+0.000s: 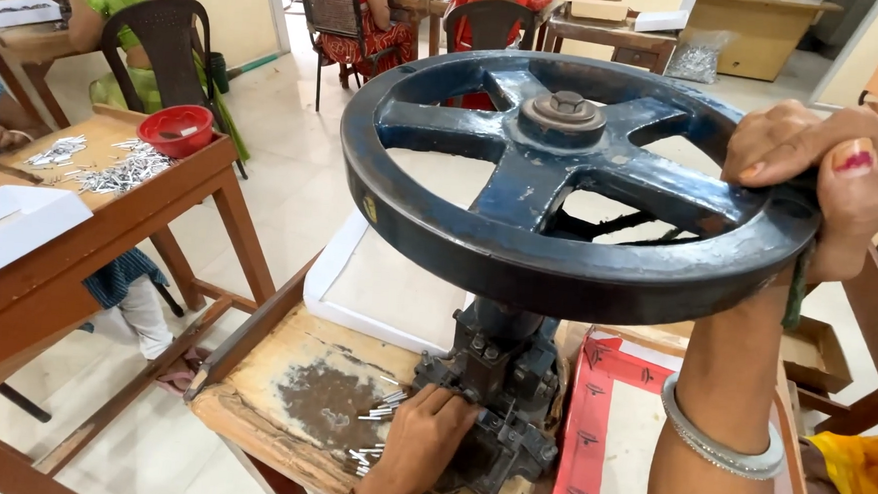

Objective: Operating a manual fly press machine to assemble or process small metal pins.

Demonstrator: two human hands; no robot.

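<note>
A large dark blue spoked handwheel (563,173) tops a hand press (497,380) that stands on a worn wooden bench (282,369). My right hand (824,167) grips the wheel's rim at its right side; a silver bangle circles that wrist. My left hand (424,442) reaches to the base of the press, fingers at the die area, beside small silvery metal pieces (380,409) scattered on the bench. Whether those fingers hold a piece is hidden.
A red-and-white cardboard box (600,426) lies right of the press, a white tray (377,284) behind it. At left, a wooden table (110,210) carries metal pieces and a red bowl (177,128). Other people sit on chairs at tables behind.
</note>
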